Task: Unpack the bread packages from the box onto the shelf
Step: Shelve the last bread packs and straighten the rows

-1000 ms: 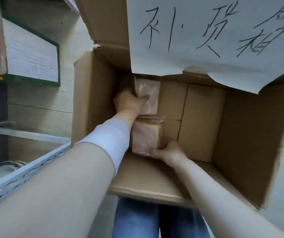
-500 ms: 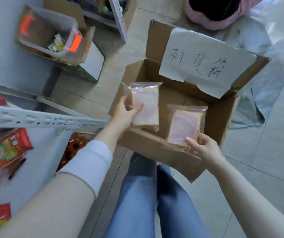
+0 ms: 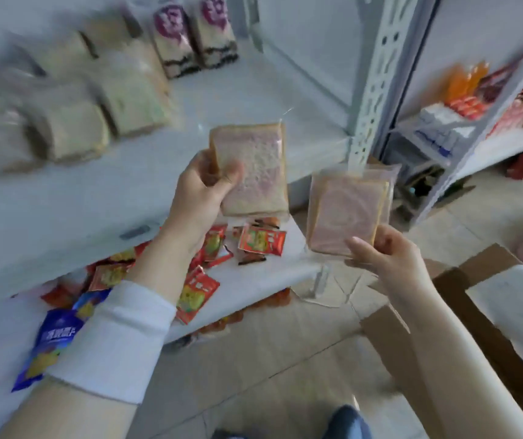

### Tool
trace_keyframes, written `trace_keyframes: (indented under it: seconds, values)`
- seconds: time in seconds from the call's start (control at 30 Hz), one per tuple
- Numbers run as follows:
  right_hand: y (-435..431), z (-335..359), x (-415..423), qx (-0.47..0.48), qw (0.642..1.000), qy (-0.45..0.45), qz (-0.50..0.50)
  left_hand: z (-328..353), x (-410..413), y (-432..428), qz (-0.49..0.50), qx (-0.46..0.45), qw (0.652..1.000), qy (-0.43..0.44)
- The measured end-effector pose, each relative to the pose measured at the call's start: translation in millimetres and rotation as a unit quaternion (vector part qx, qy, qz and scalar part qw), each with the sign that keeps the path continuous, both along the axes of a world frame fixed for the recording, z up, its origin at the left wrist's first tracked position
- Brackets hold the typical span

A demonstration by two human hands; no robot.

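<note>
Left hand (image 3: 203, 191) grips the first bread pack (image 3: 253, 172) at its lower left corner, thumb curled over the front face and fingers behind. The pack is held upright in the air in front of the shelf (image 3: 253, 99) and is not resting on it. Right hand (image 3: 386, 251) pinches the second bread pack (image 3: 345, 210) along its bottom edge, thumb on the front and fingers curled underneath. I see this one lower and further right, just in front of the slotted post (image 3: 371, 90), past the end of the shelf. The two packs are near each other but apart. On the shelf to the left lie rows of wrapped bread (image 3: 73, 131), blurred. Two purple-labelled bags (image 3: 190, 33) stand at the back. The lower board (image 3: 269, 274) carries scattered red sachets (image 3: 261, 240), and a blue packet (image 3: 54, 337) lies beside the white sleeve (image 3: 117, 340). The box (image 3: 389, 337) sits on the floor at lower right, partly behind the right forearm, with a white paper sheet (image 3: 513, 315) on it. I cannot tell what is inside the box.
</note>
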State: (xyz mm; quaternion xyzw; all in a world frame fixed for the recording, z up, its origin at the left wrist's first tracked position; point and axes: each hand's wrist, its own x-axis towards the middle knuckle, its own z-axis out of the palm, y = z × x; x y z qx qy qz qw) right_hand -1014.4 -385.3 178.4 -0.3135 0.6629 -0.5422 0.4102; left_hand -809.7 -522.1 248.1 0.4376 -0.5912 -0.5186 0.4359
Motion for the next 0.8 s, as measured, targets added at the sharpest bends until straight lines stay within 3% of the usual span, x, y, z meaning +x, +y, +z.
trace_keyframes:
  seconds: [0.23,0.37,0.5,0.67,0.73,0.8]
  values:
    - [-108,53,209,-0.019,0.985,-0.012,0.173,49,256,-54,0.163,-0.055,0.985,0.011]
    - [-163,62,302,-0.016,0.974,-0.022,0.226,46,345,-89,0.227,-0.057,0.971,0.037]
    - [-223,62,357,-0.033,0.977,-0.005,0.211,22,402,-136,0.239,-0.037,0.968,0.068]
    - [-299,53,398,-0.066,0.979,0.110,0.160,-8,420,-195,0.227,-0.002,0.974,0.007]
    - [-312,47,411,-0.068,0.963,0.225,0.132,-18,420,-216,0.239,-0.008,0.971,-0.010]
    - [-318,38,421,-0.116,0.922,0.362,0.074,-22,419,-229,0.274,-0.034,0.958,-0.081]
